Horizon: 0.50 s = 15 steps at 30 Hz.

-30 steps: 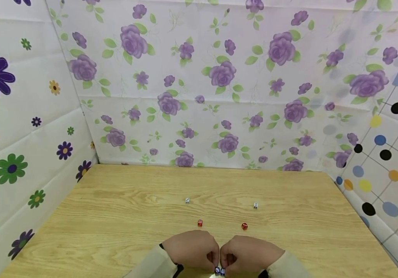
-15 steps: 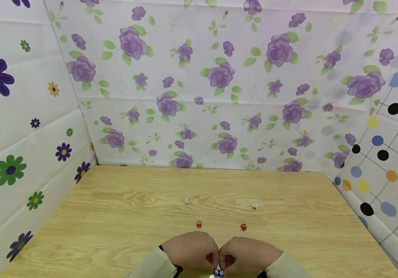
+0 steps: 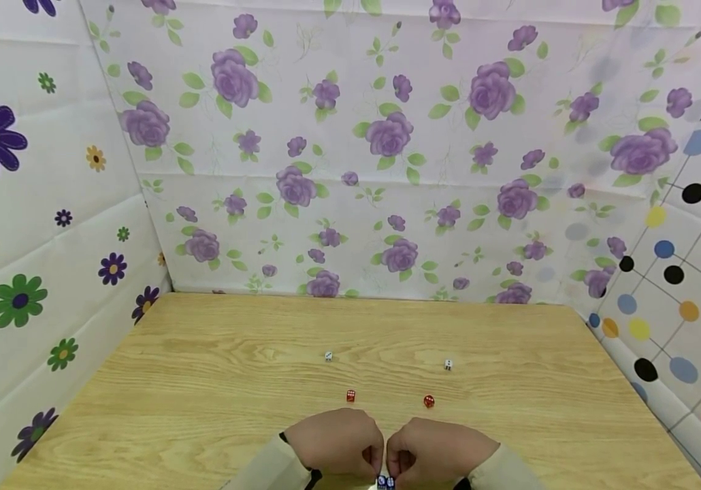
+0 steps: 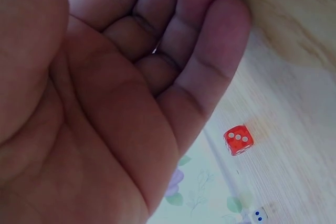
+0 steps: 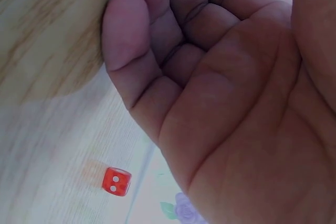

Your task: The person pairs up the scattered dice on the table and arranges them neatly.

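Note:
At the bottom edge of the head view, two small blue dice with white pips sit side by side. My left hand [image 3: 341, 441] pinches the left blue die [image 3: 382, 482] between thumb and fingertips. The right blue die [image 3: 390, 483] is at the fingertips of my right hand [image 3: 436, 446], pinched the same way. Both hands are bent inward, their knuckles nearly meeting. In the wrist views the left palm [image 4: 105, 114] and right palm [image 5: 241, 103] show with the other fingers curled near the wood, while the blue dice are hidden there.
Beyond the hands lie a red die [image 3: 351, 396] on the left and another red die [image 3: 429, 401] on the right. Farther back are two white dice, a left white die [image 3: 329, 356] and a right white die [image 3: 448, 365]. Patterned cloth walls surround the wooden table [image 3: 203, 381].
The head view has shifted slightly, so the table and dice appear a little lower. Both hands stay nearly in place on the blue dice, with a thin gap now showing between the knuckles.

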Each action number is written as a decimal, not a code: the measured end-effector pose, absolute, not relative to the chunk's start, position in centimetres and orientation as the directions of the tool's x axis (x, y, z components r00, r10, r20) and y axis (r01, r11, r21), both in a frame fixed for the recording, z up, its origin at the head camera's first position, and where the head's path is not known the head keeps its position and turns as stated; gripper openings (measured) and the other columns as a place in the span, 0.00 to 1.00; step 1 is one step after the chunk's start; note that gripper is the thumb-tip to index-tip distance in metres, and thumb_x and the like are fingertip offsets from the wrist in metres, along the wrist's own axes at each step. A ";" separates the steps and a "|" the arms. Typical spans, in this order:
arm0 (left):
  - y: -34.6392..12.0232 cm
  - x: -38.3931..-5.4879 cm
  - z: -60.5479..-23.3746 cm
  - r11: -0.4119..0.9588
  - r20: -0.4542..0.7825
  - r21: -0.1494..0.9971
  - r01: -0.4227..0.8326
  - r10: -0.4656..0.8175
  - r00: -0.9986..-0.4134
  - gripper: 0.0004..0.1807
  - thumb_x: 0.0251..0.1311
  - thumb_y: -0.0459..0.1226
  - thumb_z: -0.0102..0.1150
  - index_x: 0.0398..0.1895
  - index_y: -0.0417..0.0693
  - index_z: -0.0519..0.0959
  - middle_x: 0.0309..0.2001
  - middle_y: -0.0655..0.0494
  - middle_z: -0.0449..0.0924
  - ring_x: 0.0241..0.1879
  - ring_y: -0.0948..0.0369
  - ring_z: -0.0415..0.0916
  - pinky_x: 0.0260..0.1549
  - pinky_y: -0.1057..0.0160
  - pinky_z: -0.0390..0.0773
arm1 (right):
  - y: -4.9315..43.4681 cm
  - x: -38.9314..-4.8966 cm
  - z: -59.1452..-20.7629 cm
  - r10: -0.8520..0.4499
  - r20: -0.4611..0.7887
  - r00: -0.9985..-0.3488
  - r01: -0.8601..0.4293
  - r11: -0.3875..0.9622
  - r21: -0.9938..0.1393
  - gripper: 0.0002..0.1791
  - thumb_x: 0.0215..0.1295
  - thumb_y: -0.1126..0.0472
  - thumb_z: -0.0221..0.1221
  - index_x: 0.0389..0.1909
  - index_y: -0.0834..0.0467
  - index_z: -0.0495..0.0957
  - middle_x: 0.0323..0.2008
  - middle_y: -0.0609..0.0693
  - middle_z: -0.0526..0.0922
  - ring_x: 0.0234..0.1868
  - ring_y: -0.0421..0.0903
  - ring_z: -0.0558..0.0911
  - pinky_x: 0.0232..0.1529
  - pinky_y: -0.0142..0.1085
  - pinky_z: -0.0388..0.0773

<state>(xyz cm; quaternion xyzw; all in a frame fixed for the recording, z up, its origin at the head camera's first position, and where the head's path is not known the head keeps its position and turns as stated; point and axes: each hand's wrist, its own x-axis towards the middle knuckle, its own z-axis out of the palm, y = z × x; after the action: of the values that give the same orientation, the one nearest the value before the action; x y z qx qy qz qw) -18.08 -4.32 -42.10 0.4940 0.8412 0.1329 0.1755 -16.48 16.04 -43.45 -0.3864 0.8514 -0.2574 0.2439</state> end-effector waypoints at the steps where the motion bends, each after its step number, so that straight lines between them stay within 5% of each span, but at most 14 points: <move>1: -4.3 -18.1 -42.1 0.478 -0.167 0.400 0.782 0.877 -0.450 0.09 0.52 0.36 0.64 0.19 0.60 0.80 0.17 0.77 0.70 0.16 0.78 0.61 0.19 0.80 0.65 | 16.0 -16.5 -43.4 -0.783 -0.218 -0.583 -0.534 0.571 -0.624 0.05 0.58 0.59 0.63 0.27 0.46 0.78 0.21 0.31 0.76 0.21 0.26 0.71 0.22 0.25 0.72; 15: -4.4 -18.1 -42.4 0.480 -0.170 0.430 0.765 0.875 -0.453 0.12 0.52 0.34 0.62 0.15 0.58 0.77 0.13 0.75 0.64 0.13 0.75 0.57 0.16 0.77 0.61 | 16.0 -16.4 -43.1 -0.793 -0.208 -0.573 -0.552 0.561 -0.617 0.05 0.59 0.59 0.62 0.27 0.46 0.78 0.21 0.31 0.75 0.20 0.25 0.70 0.21 0.24 0.71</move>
<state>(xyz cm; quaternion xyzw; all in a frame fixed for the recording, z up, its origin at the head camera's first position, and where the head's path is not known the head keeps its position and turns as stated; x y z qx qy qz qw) -18.09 -4.37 -42.41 0.4884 0.8396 0.1470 0.1871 -16.37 15.96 -43.12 -0.3952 0.8505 -0.2516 0.2392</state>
